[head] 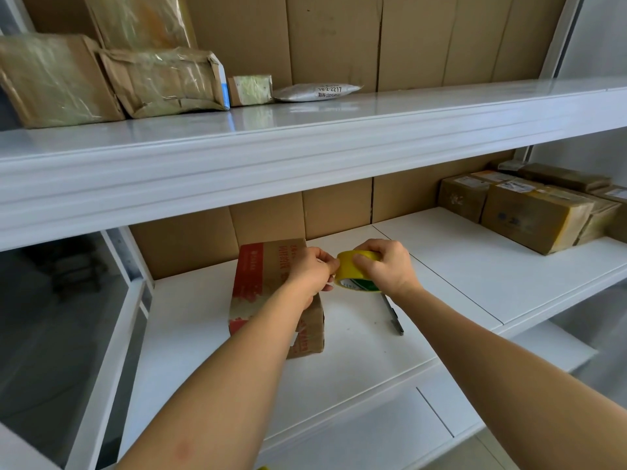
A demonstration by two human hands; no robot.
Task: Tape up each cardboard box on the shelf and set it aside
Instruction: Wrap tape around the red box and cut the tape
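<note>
A brown cardboard box (261,283) with red print lies on the white middle shelf (441,266), left of centre. Just above its right side I hold a roll of yellow tape (353,269). My right hand (386,266) grips the roll from the right. My left hand (314,269) pinches the tape's free end at the roll's left edge, and my left forearm covers part of the box's top.
A grey utility knife (393,317) lies on the shelf below my right wrist. Several taped boxes (529,215) stand at the shelf's far right. Taped parcels (101,76) and a grey mailer bag (315,92) sit on the upper shelf (339,140).
</note>
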